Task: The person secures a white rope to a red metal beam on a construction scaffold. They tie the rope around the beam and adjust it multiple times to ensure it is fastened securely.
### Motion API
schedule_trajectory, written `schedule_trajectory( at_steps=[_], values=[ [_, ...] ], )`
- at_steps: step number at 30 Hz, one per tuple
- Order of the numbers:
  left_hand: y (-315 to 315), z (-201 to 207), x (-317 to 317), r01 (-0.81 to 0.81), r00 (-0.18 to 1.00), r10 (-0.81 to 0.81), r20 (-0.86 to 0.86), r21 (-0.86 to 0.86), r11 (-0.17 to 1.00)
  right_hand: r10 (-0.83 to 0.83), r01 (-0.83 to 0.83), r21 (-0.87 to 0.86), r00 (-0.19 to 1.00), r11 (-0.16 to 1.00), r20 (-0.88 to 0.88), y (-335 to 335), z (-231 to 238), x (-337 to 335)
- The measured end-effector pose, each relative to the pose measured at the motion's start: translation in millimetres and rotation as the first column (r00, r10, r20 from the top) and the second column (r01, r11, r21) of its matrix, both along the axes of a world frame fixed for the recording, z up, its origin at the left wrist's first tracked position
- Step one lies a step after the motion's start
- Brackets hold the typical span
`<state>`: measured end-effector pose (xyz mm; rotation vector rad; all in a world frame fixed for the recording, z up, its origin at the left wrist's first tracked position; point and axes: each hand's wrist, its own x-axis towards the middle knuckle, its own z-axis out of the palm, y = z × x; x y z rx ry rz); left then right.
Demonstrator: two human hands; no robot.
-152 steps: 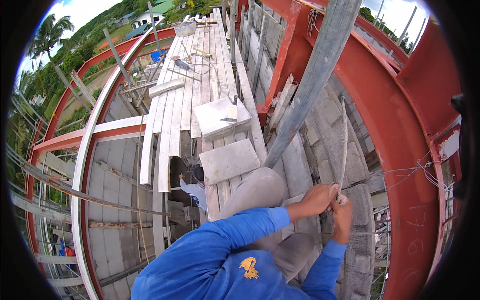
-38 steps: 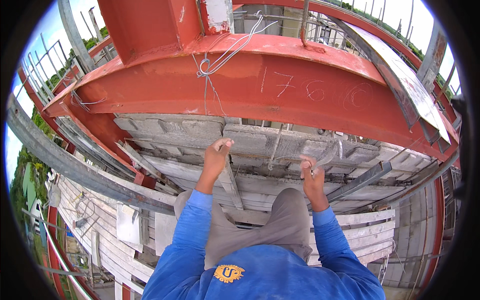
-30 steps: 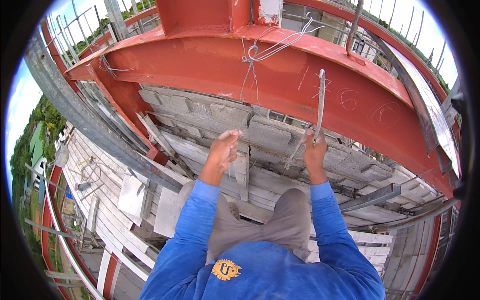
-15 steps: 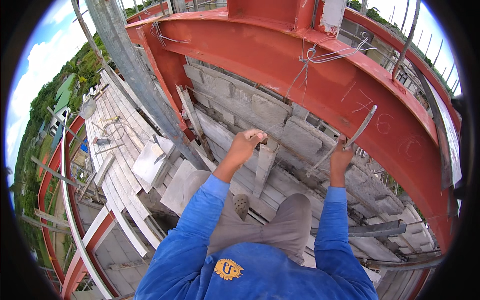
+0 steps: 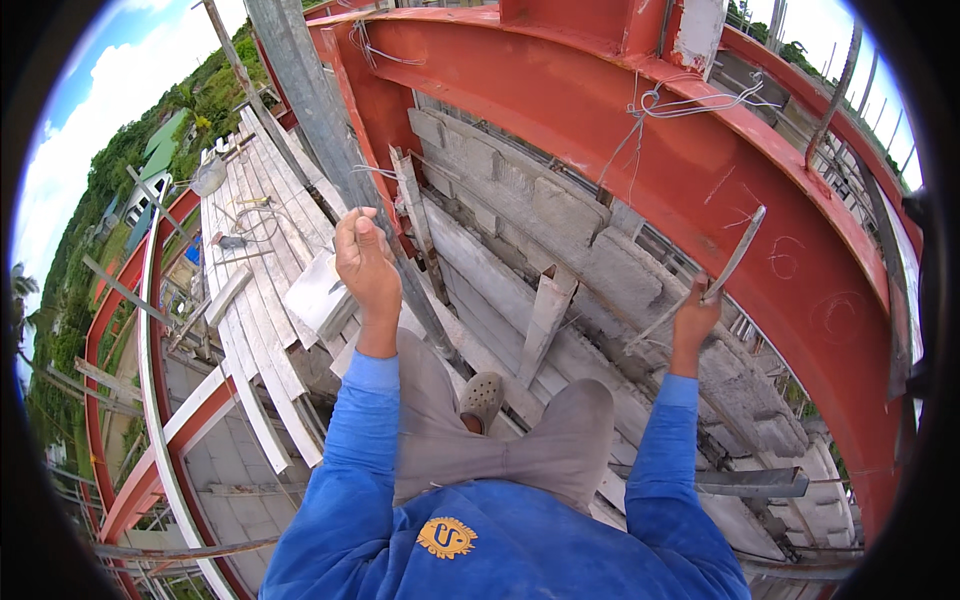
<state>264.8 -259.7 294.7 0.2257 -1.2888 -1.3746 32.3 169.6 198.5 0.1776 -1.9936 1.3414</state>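
My left hand is raised beside the grey steel post, its fingers closed in a pinch. Whatever it holds is too thin to make out. At the right, my right hand is closed around a long, bent grey rod in front of the red steel beam. One end of the rod sticks up past the fist, and a thinner length slants down to the left. A thin wire shows at the post above my left hand. Looped tie wire hangs over the beam's upper flange.
Below the beam runs a rough concrete block wall. A short upright metal piece stands ahead of my knees. On the left lies a plank platform with a pale block. Further left are curved red beams and open drops.
My left hand has moved left, from in front of the block wall to beside the grey post, fingers still pinched. My right hand keeps its grip on the rod. The view has shifted slightly.
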Motion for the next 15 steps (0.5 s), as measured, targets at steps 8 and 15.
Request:
schedule_trajectory(
  at_steps=[8, 15],
  values=[
    [-129, 133, 21, -0.138, 0.987, 0.151, 0.045, -0.218, 0.966, 0.067, -0.067, -0.016, 0.998, 0.998, -0.005, 9, -10, -15],
    [-103, 226, -28, 0.474, 0.879, -0.474, -0.045, -0.01, 0.88, -0.007, 0.005, 0.043, 0.998, 0.999, 0.055, 15, -11, -10]
  ],
)
